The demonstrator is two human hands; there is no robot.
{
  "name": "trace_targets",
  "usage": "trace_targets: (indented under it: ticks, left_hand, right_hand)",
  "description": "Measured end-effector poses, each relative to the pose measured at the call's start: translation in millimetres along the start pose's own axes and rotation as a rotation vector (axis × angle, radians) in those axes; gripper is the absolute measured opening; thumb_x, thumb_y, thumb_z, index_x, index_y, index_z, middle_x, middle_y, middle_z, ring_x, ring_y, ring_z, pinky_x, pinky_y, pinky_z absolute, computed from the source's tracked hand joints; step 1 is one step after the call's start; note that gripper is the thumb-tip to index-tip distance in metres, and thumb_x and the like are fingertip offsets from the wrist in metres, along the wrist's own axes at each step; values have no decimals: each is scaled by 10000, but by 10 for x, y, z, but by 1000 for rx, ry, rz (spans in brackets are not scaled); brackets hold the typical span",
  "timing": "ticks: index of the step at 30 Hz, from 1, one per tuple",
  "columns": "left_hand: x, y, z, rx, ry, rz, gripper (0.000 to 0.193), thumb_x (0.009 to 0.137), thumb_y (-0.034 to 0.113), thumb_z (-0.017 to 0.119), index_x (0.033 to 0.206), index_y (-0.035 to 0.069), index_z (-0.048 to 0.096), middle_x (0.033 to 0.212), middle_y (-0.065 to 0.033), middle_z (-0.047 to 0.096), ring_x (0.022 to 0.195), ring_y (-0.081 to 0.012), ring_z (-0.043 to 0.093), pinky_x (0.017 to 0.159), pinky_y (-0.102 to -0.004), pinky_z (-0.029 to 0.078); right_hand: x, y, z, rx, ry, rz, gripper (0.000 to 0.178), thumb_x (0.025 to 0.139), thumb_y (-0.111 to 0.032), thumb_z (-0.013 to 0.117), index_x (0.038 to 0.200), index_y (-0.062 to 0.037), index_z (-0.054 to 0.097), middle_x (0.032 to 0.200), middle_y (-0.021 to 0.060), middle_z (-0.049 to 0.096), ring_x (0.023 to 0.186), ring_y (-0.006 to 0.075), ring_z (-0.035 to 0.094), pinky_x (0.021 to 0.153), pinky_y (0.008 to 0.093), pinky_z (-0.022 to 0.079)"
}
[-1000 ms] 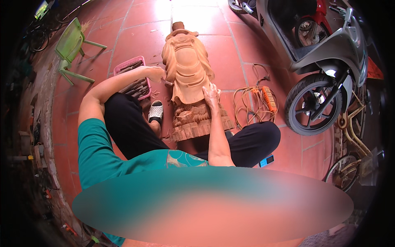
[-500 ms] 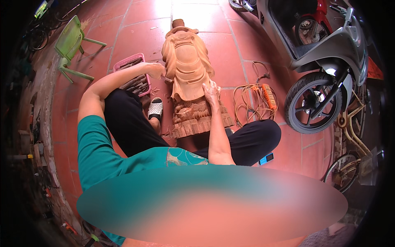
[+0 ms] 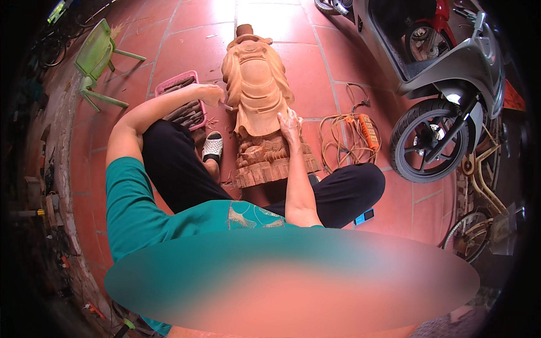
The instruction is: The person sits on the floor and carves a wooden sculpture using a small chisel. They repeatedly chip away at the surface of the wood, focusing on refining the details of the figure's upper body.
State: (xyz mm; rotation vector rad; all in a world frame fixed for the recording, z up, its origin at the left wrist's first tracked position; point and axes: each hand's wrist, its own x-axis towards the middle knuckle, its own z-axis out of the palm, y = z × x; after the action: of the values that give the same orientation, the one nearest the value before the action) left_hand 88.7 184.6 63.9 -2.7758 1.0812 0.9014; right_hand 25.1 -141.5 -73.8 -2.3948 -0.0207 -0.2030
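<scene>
Left hand clenched round one tool, right hand unclenched against one wooden statue.

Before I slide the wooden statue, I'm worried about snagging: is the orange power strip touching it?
Apart. In the head view, red floor tiles show between the orange power strip and the wooden statue.

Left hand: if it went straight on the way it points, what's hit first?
Probably the carved wooden statue, its edge just beyond the left hand; height difference is unclear.
</scene>
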Motion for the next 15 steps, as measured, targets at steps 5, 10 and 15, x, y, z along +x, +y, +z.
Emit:
trace_targets:
  ticks: [5, 10, 15]
  left_hand:
    - [86, -193, 139, 35, -17, 6, 192, 697, 92, 588, 843, 29, 694, 778, -207, 655, 784, -349, 645, 693, -448, 480]
    - [36, -104, 48, 38, -80, -23, 239, 674, 56, 558, 878, 6, 673, 812, -230, 646, 841, -371, 631, 760, -453, 475]
    - [12, -163, 71, 44, -34, -13, 246, 676, 60, 561, 888, 9, 676, 818, -225, 652, 827, -377, 636, 750, -453, 485]
  right_hand:
    - [11, -20, 30, 17, -21, 53, 579, 881, -426, 609, 1324, -60, 536, 1296, 180, 574, 1182, 408, 484, 1026, 472, 370]
    - [4, -6, 8, 11, -15, 37, 571, 881, -412, 616, 1323, -59, 538, 1301, 178, 573, 1197, 404, 472, 1032, 465, 367]
    - [45, 1, 56, 22, -1, -6, 573, 887, -416, 605, 1317, -43, 537, 1298, 186, 573, 1194, 404, 476, 1029, 463, 360]
